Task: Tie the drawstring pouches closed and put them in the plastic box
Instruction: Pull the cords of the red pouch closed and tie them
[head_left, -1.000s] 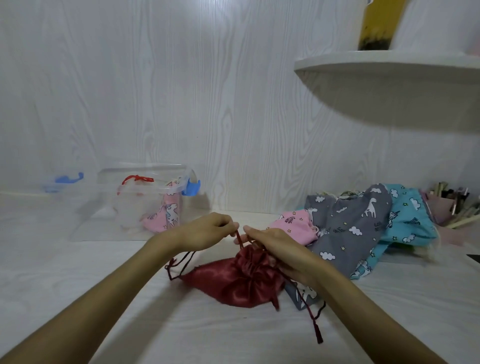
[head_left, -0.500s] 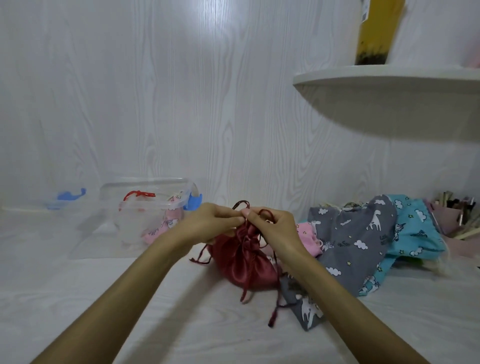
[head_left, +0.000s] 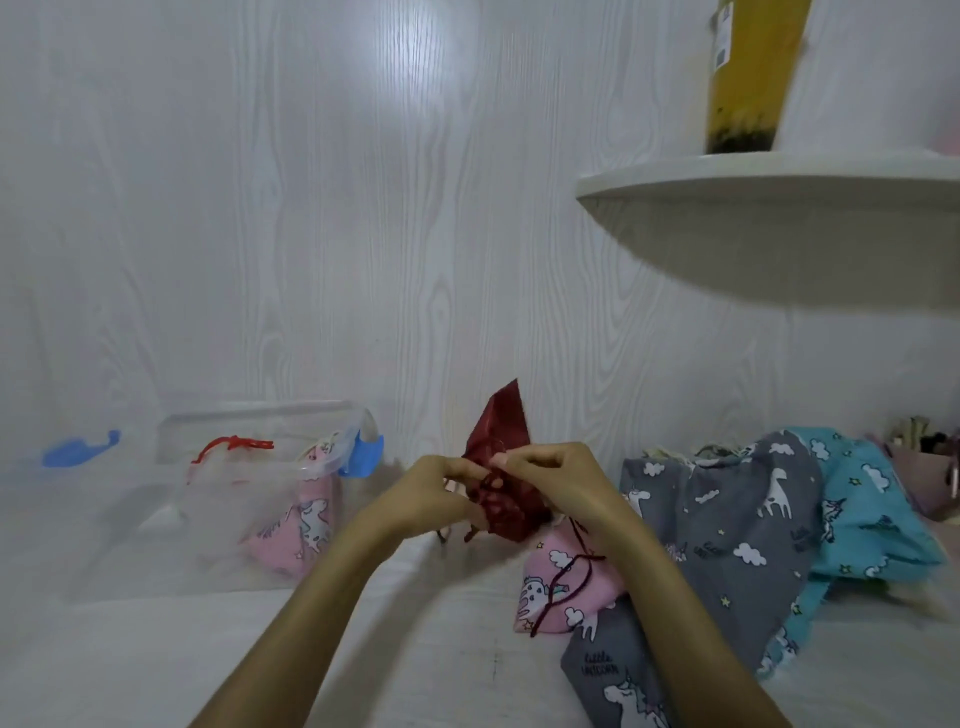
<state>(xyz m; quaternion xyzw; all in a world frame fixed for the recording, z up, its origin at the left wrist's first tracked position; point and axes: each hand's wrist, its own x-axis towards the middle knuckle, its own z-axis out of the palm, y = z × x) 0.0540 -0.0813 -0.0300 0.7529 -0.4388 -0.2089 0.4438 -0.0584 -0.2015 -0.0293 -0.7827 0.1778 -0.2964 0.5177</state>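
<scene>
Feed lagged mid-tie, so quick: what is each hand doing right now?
Left hand: fingers curled, holding the red pouch at its gathered neck.
Right hand: pinching the same pouch's drawstring by the neck.

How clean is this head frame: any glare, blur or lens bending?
Head view: a bright glare patch sits on the wall; the shelf casts a soft shadow below; wide-angle bending curves the edges; the plastic box looks smeared; both hands, left hand and right hand, on the red pouch are slightly soft.
</scene>
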